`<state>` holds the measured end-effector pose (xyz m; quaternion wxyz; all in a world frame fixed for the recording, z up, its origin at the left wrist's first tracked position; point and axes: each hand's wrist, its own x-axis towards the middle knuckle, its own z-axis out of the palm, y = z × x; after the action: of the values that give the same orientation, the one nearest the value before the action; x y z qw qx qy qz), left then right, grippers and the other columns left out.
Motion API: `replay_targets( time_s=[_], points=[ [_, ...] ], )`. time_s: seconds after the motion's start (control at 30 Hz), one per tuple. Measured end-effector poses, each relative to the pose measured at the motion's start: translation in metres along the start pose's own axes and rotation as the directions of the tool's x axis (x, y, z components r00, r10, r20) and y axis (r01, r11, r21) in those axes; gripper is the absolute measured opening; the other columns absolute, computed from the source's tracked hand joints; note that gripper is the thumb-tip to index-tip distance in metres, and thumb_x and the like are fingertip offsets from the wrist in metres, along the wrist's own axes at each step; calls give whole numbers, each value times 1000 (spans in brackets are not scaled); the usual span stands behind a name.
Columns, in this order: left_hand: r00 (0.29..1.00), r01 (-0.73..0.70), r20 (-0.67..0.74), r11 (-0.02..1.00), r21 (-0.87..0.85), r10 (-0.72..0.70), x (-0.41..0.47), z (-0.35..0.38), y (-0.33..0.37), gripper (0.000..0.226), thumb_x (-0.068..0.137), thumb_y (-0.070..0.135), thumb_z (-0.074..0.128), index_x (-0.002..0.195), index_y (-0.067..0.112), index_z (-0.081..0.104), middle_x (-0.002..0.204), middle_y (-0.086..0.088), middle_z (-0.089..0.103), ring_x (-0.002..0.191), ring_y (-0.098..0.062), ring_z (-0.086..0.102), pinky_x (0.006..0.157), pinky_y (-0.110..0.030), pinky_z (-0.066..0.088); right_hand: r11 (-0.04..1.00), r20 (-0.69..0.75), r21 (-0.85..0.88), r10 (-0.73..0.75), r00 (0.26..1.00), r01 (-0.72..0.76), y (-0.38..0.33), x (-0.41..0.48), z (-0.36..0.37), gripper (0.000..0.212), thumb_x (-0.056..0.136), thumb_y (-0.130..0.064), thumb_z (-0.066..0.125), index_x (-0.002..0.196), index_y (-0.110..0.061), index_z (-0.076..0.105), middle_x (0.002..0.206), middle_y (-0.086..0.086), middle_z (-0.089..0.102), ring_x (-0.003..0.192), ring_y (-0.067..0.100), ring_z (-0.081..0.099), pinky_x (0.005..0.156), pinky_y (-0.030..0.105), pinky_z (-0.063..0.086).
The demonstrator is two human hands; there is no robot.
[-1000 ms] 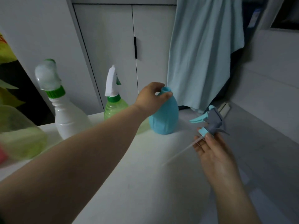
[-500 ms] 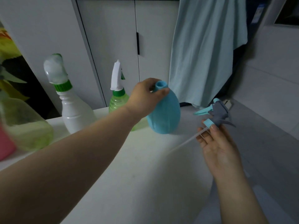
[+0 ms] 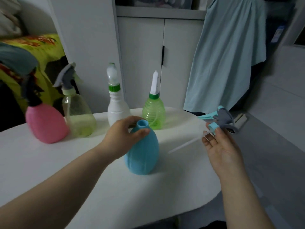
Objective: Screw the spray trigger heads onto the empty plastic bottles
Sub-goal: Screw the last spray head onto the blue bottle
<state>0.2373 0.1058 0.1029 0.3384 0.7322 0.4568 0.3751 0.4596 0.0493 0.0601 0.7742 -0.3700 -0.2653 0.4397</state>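
On the white worktop (image 3: 115, 187), near its middle, is a light blue rounded plastic bottle (image 3: 143, 159) with an open, bare mouth, leaning slightly. The left hand (image 3: 122, 139) holds it at the shoulder, its grip curled round the neck with thumb and fingers just under the rim. To the right, off the worktop's edge and apart from the bottle, the right hand (image 3: 221, 146) is raised palm up. Its grip pinches the collar of a grey and light blue spray trigger head (image 3: 221, 118) at the fingertips. A thin clear dip tube (image 3: 186, 144) slants from the head down toward the bottle.

Farther back stand four bottles in a row, each with a head fitted: a pink bottle (image 3: 46, 124), a clear yellowish bottle (image 3: 79, 118), a white bottle (image 3: 117, 111) and a green ribbed bottle (image 3: 153, 111). Behind them are a white cupboard (image 3: 140, 63) and a hanging pale blue cloth (image 3: 227, 60).
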Motion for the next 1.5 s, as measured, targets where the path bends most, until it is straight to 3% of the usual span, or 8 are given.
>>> replay_targets(
  time_s=[0.17, 0.3, 0.4, 0.6, 0.73, 1.23, 1.4, 1.5],
  points=[
    [1000, -19, -12, 1000, 18, 20, -17, -10, -13, 25, 79, 24, 61, 104, 25, 57, 87, 19, 52, 87, -5, 48, 61, 6, 34, 997, -4, -52, -63, 998, 62, -15, -9, 32, 24, 89, -14, 42, 78, -26, 59, 65, -16, 68, 69, 4, 59, 65, 15, 49],
    [999, -30, 37, 996, -81, 34, -30, -12, -22, 36, 73, 22, 68, 97, 40, 46, 90, 24, 51, 88, -3, 48, 64, 6, 35, 983, 37, -78, -165, 986, 167, -32, -13, 65, 22, 88, -10, 43, 76, -24, 56, 61, -13, 67, 70, 7, 55, 68, 18, 46],
    [999, -24, 45, 988, -154, 31, -37, -10, -31, 51, 67, 21, 73, 101, 43, 42, 95, 24, 51, 87, 5, 50, 65, 3, 38, 966, 100, -96, -232, 968, 241, -44, -16, 87, 21, 87, -8, 45, 76, -22, 55, 59, -13, 66, 68, 8, 55, 63, 16, 47],
    [998, -55, -15, 968, -244, 53, -36, -3, -38, 55, 65, 16, 75, 99, 43, 42, 95, 27, 49, 88, 10, 49, 66, 6, 36, 895, 277, -242, -307, 911, 375, -55, -18, 117, 16, 83, -8, 53, 81, -22, 60, 71, -11, 67, 73, 9, 59, 64, 16, 49],
    [999, -45, -19, 965, -258, 42, -36, -3, -44, 54, 64, 18, 76, 100, 40, 42, 95, 25, 49, 89, 7, 49, 66, 4, 38, 844, 349, -350, -286, 893, 407, -49, -17, 126, 19, 81, -5, 55, 81, -23, 61, 63, -16, 69, 70, 7, 61, 62, 15, 49],
    [999, -34, -4, 962, -272, 35, -37, -1, -50, 54, 63, 24, 76, 93, 48, 39, 94, 28, 48, 88, 7, 49, 65, 4, 38, 831, 418, -349, -275, 866, 433, -44, -16, 146, 21, 80, -3, 56, 81, -24, 59, 64, -19, 70, 65, 0, 64, 61, 13, 50],
    [999, -36, 0, 963, -266, 38, -36, -2, -50, 54, 62, 24, 77, 94, 47, 40, 95, 29, 48, 88, 11, 48, 66, 4, 38, 794, 439, -497, -118, 891, 350, -1, -20, 137, 28, 74, 4, 61, 75, -24, 57, 59, -21, 68, 61, -9, 60, 59, 7, 47],
    [999, -45, 1, 967, -252, 47, -35, -2, -50, 54, 62, 25, 77, 92, 48, 39, 95, 29, 48, 90, 6, 50, 69, -2, 39, 794, 452, -545, 7, 892, 270, 21, -24, 128, 30, 73, 6, 61, 78, -24, 57, 76, -13, 65, 64, -12, 60, 60, 4, 45]
  ],
)
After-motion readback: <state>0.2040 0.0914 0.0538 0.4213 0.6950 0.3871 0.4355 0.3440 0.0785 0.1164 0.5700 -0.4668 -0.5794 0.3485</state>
